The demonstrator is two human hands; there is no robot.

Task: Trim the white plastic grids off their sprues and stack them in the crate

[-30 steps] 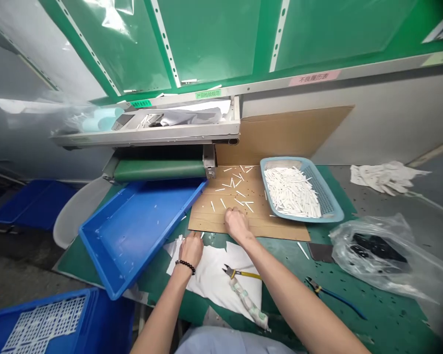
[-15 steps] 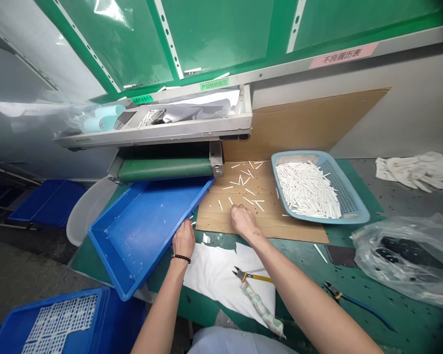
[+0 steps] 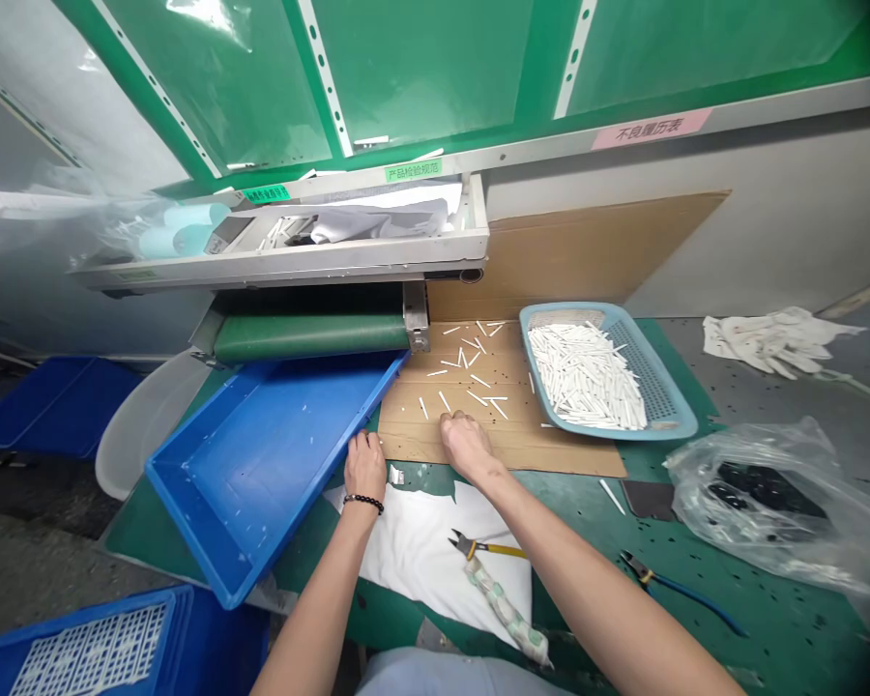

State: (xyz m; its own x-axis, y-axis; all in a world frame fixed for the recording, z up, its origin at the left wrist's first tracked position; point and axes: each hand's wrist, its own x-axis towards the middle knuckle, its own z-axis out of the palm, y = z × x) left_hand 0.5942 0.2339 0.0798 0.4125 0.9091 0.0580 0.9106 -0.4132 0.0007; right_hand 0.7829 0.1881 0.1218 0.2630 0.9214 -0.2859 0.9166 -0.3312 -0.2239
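My left hand (image 3: 364, 464), with a dark bead bracelet at the wrist, rests against the right edge of a tilted blue tray (image 3: 261, 454), fingers curled down. My right hand (image 3: 464, 440) lies knuckles-up on a sheet of cardboard (image 3: 551, 440), fingers curled near several loose white sticks (image 3: 471, 372). What the curled fingers hold, if anything, is hidden. A light blue basket (image 3: 667, 387) to the right holds a heap of the same white sticks.
A green conveyor belt (image 3: 308, 335) ends above the blue tray, under a white metal shelf (image 3: 290, 261). Cutters with a wrapped handle (image 3: 493, 575) lie on white cloth (image 3: 420, 551). Blue-handled pliers (image 3: 667, 585), a plastic bag (image 3: 768, 503), white gloves (image 3: 775, 338) and blue crates (image 3: 79, 648) surround the work area.
My left hand moved from the white cloth up to the blue tray's right edge. My right hand stayed on the cardboard. The view shifted slightly.
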